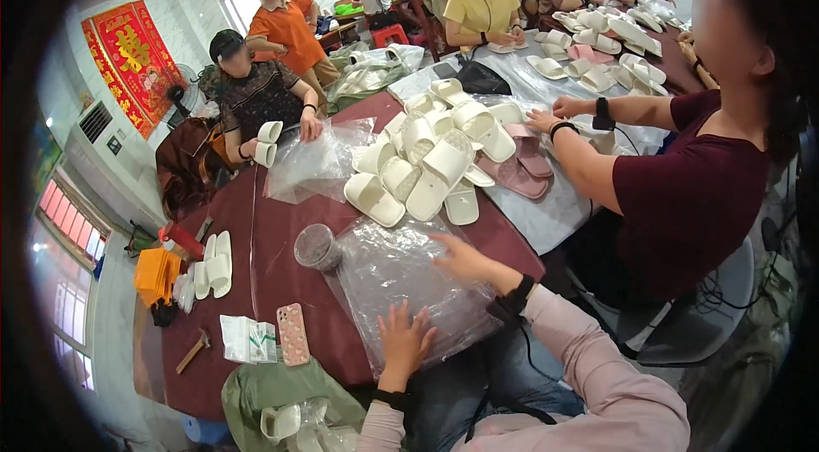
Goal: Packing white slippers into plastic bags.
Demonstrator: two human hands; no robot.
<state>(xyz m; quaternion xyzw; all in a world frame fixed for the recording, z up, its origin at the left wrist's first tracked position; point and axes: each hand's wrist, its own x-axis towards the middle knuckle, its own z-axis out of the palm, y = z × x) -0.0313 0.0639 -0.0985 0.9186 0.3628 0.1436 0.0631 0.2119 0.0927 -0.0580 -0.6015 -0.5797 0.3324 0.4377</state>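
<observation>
A stack of clear plastic bags [375,290] lies flat on the dark red tabletop in front of me. My left hand [404,341] rests on its near part with the fingers spread. Over the bags' right side reaches my right hand [467,261], fingers stretched forward and holding nothing that I can see. Just beyond it rises a heap of white slide sandals [444,163]. Pink slide sandals [516,177] lie at the heap's right edge. A round clear plastic tub [316,247] stands at the bags' far left corner.
Left of me are a phone in a pink case [293,334], a tissue packet [248,339], a hammer [194,351] and a pair of white slides [213,265]. A green sack [294,392] sits by the near edge. Co-workers sit across and at my right.
</observation>
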